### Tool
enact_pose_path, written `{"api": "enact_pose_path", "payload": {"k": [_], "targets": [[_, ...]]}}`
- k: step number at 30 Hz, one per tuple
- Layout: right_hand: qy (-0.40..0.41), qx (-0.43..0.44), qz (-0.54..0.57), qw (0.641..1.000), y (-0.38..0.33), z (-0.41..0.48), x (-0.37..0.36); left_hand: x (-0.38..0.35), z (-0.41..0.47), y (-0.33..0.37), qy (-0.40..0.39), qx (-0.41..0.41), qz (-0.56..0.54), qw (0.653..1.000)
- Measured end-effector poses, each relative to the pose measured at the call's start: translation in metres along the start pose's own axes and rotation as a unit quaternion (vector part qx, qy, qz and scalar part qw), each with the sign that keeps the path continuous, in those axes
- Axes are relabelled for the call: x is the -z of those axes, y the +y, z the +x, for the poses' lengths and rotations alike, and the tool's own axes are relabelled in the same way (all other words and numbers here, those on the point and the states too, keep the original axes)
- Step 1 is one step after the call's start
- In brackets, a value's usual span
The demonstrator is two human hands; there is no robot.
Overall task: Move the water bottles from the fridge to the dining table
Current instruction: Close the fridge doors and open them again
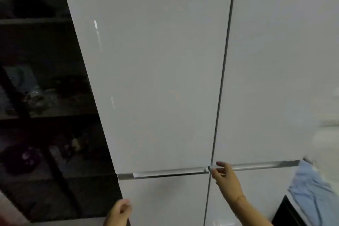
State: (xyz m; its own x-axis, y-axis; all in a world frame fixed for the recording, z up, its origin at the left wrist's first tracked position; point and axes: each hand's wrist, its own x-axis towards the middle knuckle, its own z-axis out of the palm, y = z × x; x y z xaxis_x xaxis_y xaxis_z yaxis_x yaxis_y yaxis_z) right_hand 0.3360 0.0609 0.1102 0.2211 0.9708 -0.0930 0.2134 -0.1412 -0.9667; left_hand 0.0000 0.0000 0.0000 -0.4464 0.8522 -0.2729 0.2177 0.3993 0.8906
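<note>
A tall white fridge (pixel 161 71) with glossy doors fills the view, and all its doors are closed. A dark seam (pixel 222 71) splits the upper left and right doors. A metal handle strip (pixel 165 173) runs along the bottom of the upper doors. My right hand (pixel 226 177) reaches up to that strip at the seam, fingers extended and slightly spread, touching or nearly touching the right door's lower edge. My left hand (pixel 120 211) hangs low by the fridge's left edge, fingers loosely curled, holding nothing. No water bottles are in view.
Dark shelving (pixel 42 97) with dim, blurred items stands to the left of the fridge. A light blue cloth (pixel 311 187) hangs at the lower right, over a dark object (pixel 286 213).
</note>
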Motion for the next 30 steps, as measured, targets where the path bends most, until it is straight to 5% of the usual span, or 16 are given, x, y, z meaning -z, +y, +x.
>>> {"api": "enact_pose_path", "payload": {"k": [14,30], "targets": [[-0.077,-0.001,0.118,0.99,0.001,0.006,-0.028,-0.043,-0.029,0.107,-0.08,-0.077,-0.085,0.99],[-0.083,-0.163,0.126,0.975,0.081,0.086,-0.064,-0.111,0.051,0.081,-0.098,0.101,-0.089,0.986]]}}
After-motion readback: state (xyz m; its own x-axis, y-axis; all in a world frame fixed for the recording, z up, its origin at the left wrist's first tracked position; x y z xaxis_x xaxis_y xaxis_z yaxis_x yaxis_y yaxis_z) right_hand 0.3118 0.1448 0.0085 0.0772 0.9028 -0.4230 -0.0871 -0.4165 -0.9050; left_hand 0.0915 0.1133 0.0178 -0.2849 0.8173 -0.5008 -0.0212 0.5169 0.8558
